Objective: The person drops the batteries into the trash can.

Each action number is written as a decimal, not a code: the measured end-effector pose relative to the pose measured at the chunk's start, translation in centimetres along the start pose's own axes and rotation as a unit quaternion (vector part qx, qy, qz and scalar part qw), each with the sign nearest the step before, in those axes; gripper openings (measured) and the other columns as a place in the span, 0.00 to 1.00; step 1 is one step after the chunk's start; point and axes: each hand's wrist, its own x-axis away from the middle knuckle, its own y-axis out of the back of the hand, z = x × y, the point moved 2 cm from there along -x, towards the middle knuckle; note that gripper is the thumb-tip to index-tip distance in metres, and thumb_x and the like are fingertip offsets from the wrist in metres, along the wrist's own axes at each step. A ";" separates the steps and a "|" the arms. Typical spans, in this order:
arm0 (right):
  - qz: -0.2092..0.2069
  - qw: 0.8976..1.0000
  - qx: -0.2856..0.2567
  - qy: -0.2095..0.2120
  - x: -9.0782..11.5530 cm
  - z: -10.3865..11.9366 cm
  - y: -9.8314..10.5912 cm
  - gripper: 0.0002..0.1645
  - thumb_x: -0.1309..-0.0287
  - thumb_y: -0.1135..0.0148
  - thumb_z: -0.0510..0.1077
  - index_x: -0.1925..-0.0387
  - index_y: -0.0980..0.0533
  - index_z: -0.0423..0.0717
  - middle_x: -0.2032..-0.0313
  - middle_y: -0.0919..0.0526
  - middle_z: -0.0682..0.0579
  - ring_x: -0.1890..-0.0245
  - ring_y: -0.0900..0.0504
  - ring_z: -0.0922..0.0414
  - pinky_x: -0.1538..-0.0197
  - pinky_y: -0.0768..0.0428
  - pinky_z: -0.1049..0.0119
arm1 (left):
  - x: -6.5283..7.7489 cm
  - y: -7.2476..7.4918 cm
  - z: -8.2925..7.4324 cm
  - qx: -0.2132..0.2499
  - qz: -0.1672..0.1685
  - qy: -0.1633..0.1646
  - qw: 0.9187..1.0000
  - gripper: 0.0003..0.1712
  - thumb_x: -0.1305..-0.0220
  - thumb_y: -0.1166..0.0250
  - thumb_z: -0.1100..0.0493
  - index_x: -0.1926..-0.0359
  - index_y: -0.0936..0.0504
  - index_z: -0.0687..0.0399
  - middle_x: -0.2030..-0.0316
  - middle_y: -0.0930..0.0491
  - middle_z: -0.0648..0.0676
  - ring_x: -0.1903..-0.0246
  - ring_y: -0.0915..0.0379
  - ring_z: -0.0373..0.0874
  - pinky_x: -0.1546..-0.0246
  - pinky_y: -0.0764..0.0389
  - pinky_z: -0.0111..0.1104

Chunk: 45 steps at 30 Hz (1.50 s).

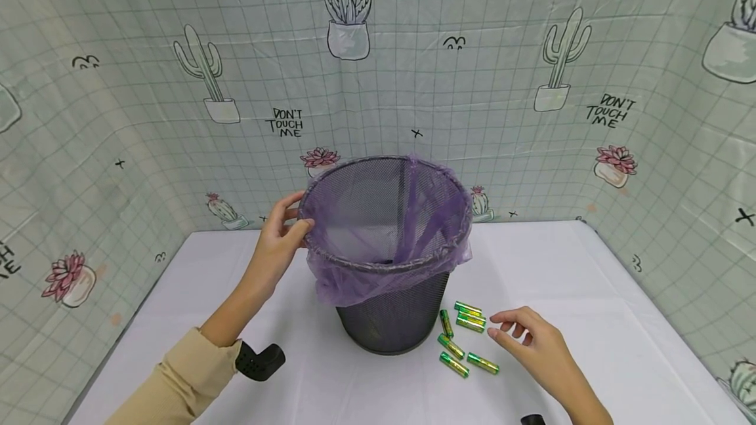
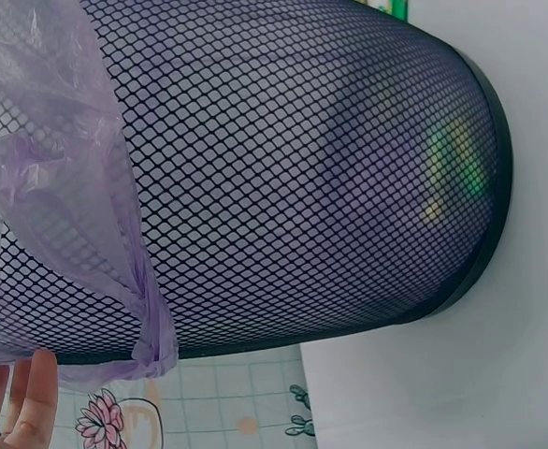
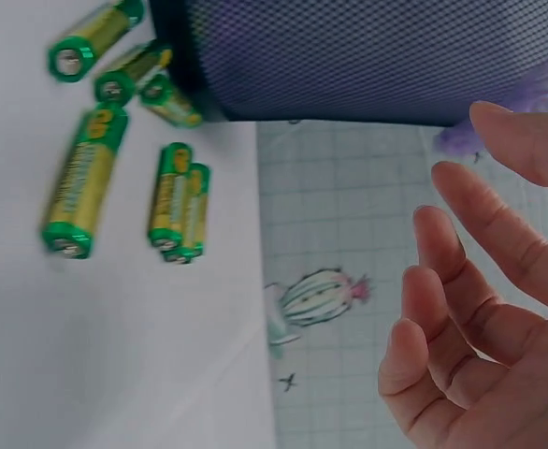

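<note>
A black mesh wastebasket (image 1: 392, 326) stands on the white table, with a thin purple bag (image 1: 354, 287) lining it and folded over its rim. My left hand (image 1: 283, 225) grips the rim at the left, thumb at the rim's edge and fingers outside. To the right of the basket's base lie several green and gold batteries (image 1: 470, 323); two lie side by side in the right wrist view. My right hand (image 1: 531, 343) hovers beside them, fingers loosely bent, thumb and fingertips apart with nothing between. Blurred green and yellow shapes show through the mesh near the base in the left wrist view.
The white table (image 1: 549, 281) meets a hanging cloth (image 1: 472, 97) printed with cacti behind and at both sides. A black wrist mount (image 1: 260, 361) juts from the left sleeve; part of another black piece (image 1: 533, 419) shows beside the right wrist.
</note>
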 end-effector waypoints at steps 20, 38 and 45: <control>0.110 0.977 -0.015 -0.180 3.2 -4.6 -2.6 0.19 0.48 0.34 0.49 0.56 0.20 0.44 0.67 0.25 0.57 0.70 0.33 0.68 0.68 0.32 0.74 | 0.0 0.1 0.0 0.001 -0.002 0.000 1.000 0.31 0.33 0.50 0.59 0.31 0.44 0.48 0.43 0.35 0.60 0.60 0.31 0.38 0.61 0.24 0.24; 0.119 0.970 -0.025 -0.209 3.6 -5.4 -3.8 0.17 0.47 0.37 0.44 0.57 0.21 0.38 0.70 0.27 0.55 0.72 0.35 0.64 0.71 0.33 0.74 | 0.0 0.0 0.0 0.000 -0.001 0.003 1.000 0.31 0.33 0.50 0.59 0.31 0.44 0.48 0.43 0.36 0.60 0.60 0.32 0.37 0.61 0.25 0.24; 0.118 0.971 -0.018 -0.208 3.5 -5.5 -4.0 0.15 0.47 0.37 0.42 0.59 0.21 0.37 0.70 0.27 0.54 0.72 0.33 0.63 0.70 0.32 0.74 | 0.0 0.0 0.0 0.000 -0.001 0.004 1.000 0.31 0.33 0.50 0.59 0.31 0.44 0.48 0.43 0.35 0.60 0.60 0.31 0.37 0.61 0.25 0.24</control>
